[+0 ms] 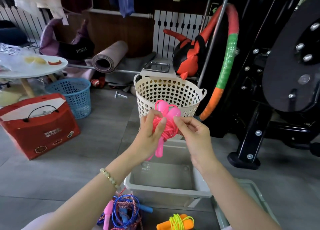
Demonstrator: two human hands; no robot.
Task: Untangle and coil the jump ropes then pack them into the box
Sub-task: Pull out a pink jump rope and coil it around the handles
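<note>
A pink jump rope [165, 125] with pink handles is bundled into a coil and held above the grey plastic box [166, 193]. My left hand [149, 136] grips the coil from the left, thumb across the cord. My right hand [192, 134] pinches the cord at the coil's right side. The box below looks empty inside. On the floor in front lie a tangled heap of blue and red-white ropes [121, 210] with a pink and a blue handle, and a coiled yellow-green rope with orange handles [176, 222].
A cream basket with heart-shaped holes [168, 92] stands just behind the box. A grey lid [251, 200] lies to the box's right. A red bag [38, 125] and blue basket [72, 94] sit left. Black gym equipment [277, 91] fills the right.
</note>
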